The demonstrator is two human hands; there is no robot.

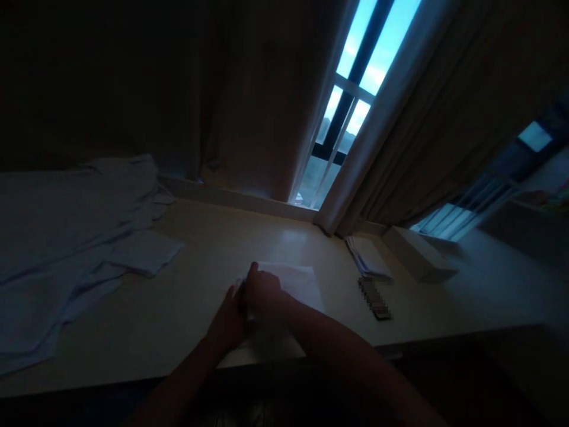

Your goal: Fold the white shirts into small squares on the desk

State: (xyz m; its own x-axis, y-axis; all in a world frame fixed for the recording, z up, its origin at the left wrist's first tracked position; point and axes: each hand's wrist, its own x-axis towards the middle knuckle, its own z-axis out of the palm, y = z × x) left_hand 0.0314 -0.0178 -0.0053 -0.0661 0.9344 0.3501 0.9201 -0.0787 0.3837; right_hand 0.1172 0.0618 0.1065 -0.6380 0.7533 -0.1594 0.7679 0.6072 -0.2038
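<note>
A white folded cloth [302, 283] lies on the table in front of me; in the dim light I cannot tell what garment it is, if any. My right hand [265, 292] reaches across its left side, fingers curled down onto the edge. Close beside it, my left hand [229, 321] grips at the same left edge with its fingers bent. The two hands nearly touch, and the dark gap between them hides what the fingertips hold. Part of the cloth is covered by my right hand and forearm.
White shirts [89, 237] lie spread in a pile on the left of the pale table [208, 237]. At right are a folded white stack [368, 258], a blurred-out phone-like object [374, 299] and a white box [420, 255]. Curtains [262, 107] and a window [347, 112] stand behind.
</note>
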